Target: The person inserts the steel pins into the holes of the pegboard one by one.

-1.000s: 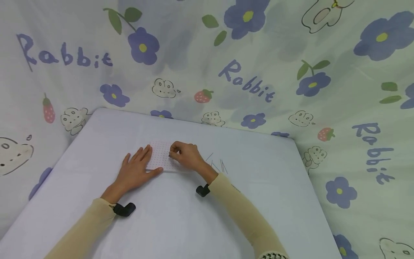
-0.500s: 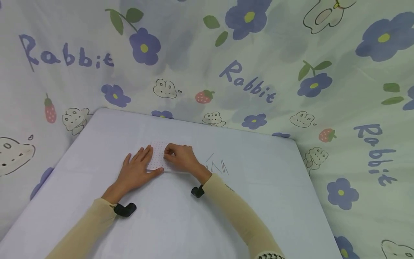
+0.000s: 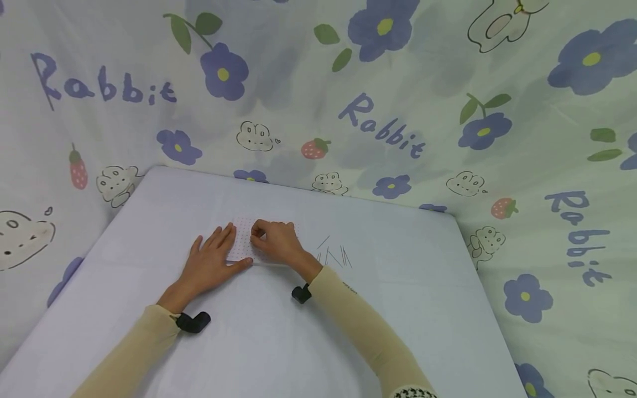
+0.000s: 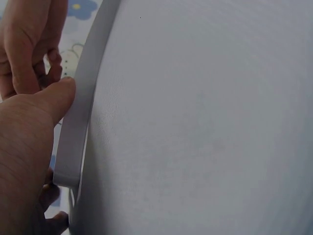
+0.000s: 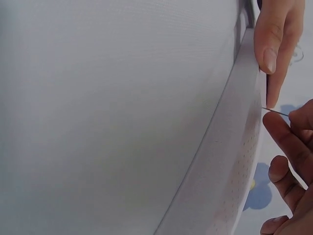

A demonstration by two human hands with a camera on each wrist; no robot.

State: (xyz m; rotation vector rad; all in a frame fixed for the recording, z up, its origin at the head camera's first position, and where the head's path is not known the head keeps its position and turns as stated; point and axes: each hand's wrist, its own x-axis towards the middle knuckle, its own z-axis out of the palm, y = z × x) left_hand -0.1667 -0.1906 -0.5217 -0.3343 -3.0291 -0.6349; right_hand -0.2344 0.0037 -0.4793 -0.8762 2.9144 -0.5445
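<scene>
A white block-like board (image 3: 243, 239) with a grid of small pink dots lies on the table. My left hand (image 3: 211, 258) rests with fingers spread at its left end, and the thumb touches the front edge. Above the dotted face, my right hand (image 3: 280, 243) pinches a thin dark needle-like stick (image 5: 277, 112) between thumb and forefinger. In the right wrist view, the stick's end meets the dotted surface; whether it sits in a hole I cannot tell. The right hand covers part of the board. In the left wrist view, the left thumb (image 4: 61, 95) lies against the board's side.
Several thin dark and reddish sticks (image 3: 343, 256) lie on the white table (image 3: 259, 331) to the right of the board. A fabric curtain (image 3: 298, 83) with flowers and rabbits hangs behind the table and along its sides.
My right hand has moved a little left across the board, still pinching the stick, and has slowed. The left hand has stayed in place.
</scene>
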